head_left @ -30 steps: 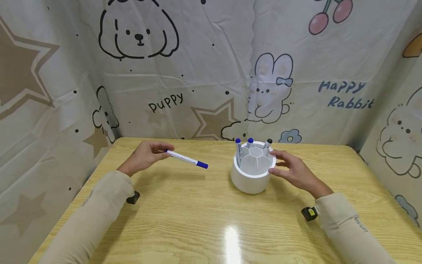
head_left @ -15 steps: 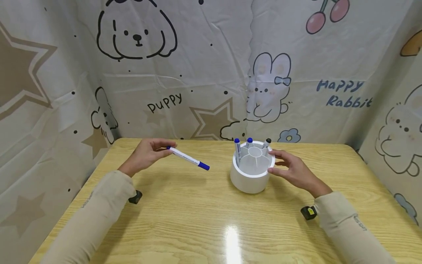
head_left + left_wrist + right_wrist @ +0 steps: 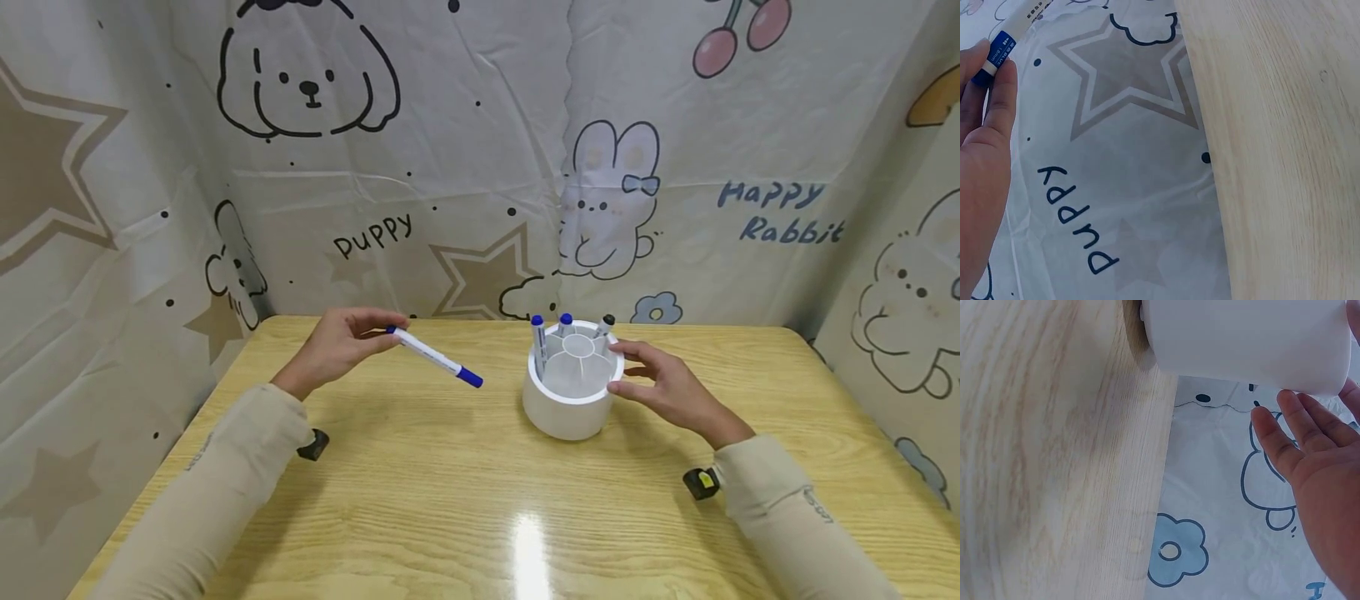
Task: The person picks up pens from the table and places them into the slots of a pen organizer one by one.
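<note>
My left hand (image 3: 337, 346) pinches a white marker (image 3: 431, 355) with blue ends, held tilted above the table left of the pen holder. In the left wrist view, thumb and fingers grip the marker's blue end (image 3: 999, 55). The round white pen holder (image 3: 567, 414) has divided compartments. Two blue-capped markers (image 3: 538, 342) and a black-capped marker (image 3: 604, 328) stand in it. At the holder's right side, my right hand (image 3: 670, 390) touches the rim with thumb and fingertips. The right wrist view shows extended fingers (image 3: 1300, 422) against the holder's white wall (image 3: 1247, 337).
Both forearms extend over a light wooden table (image 3: 420, 500). A printed cloth (image 3: 465, 150) hangs behind it and along both sides. Small black wrist cameras (image 3: 702, 483) sit below the cuffs.
My left hand has moved slightly up and to the right with the marker, whose free end now dips more. The right hand stays at the pen holder.
</note>
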`<state>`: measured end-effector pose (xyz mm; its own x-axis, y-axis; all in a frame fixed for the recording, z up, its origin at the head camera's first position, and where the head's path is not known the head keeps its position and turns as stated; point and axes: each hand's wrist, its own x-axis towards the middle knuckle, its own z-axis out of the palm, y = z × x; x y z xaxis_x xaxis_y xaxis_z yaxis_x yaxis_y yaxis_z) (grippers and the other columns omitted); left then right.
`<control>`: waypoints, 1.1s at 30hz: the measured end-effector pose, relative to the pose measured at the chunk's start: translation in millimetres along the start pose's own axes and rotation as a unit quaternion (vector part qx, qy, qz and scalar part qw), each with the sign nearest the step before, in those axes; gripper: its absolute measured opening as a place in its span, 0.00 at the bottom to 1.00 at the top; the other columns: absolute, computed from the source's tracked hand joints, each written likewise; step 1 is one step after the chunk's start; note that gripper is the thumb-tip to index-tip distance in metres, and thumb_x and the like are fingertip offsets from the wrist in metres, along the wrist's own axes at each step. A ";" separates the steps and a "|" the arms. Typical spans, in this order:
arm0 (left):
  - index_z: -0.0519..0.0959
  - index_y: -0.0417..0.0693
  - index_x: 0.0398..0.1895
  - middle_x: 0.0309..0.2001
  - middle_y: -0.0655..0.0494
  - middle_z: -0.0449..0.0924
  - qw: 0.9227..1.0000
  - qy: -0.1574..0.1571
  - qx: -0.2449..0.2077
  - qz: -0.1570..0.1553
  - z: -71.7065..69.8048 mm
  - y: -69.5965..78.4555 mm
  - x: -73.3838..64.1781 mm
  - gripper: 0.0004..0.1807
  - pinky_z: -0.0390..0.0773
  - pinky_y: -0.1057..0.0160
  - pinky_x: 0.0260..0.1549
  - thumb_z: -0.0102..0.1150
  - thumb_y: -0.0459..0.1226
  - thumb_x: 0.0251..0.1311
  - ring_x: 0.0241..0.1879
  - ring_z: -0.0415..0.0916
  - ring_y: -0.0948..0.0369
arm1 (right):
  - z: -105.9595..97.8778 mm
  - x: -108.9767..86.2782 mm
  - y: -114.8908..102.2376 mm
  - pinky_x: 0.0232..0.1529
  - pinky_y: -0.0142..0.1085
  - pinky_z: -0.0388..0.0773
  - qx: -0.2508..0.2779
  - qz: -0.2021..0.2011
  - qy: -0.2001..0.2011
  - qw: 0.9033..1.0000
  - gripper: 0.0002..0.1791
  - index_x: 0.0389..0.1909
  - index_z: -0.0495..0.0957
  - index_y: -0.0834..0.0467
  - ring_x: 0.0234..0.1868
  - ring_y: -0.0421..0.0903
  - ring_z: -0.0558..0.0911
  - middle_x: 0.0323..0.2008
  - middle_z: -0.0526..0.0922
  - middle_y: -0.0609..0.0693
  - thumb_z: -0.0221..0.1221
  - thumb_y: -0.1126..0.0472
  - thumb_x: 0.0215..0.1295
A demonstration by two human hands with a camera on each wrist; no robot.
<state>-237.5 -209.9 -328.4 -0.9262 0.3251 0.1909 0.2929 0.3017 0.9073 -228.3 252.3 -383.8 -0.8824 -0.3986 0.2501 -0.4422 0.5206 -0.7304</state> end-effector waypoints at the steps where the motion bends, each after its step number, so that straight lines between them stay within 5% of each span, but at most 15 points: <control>1: 0.81 0.30 0.53 0.54 0.35 0.81 1.000 0.000 -0.002 0.001 1.0 0.9 0.4 0.15 0.82 0.65 0.47 0.63 0.26 0.63 0.45 0.83 0.67 | 0.0 -0.1 0.2 0.59 0.55 0.76 0.000 -0.002 0.001 1.000 0.29 0.64 0.70 0.69 0.63 0.64 0.73 0.67 0.69 0.67 0.67 0.65 0.64; 33: 0.81 0.26 0.51 0.50 0.32 0.82 0.993 -0.036 -0.055 0.101 45.6 34.1 21.4 0.14 0.83 0.61 0.47 0.63 0.22 0.61 0.44 0.83 0.62 | 2.1 -1.8 1.8 0.62 0.59 0.70 0.005 0.005 -0.004 1.000 0.31 0.66 0.68 0.66 0.62 0.66 0.74 0.70 0.65 0.67 0.67 0.62 0.66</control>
<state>-236.5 -151.7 -310.5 -0.8305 0.4338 0.3494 0.4398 0.1257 0.8893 -227.1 252.4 -387.0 -0.8852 -0.3994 0.2386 -0.4325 0.5174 -0.7384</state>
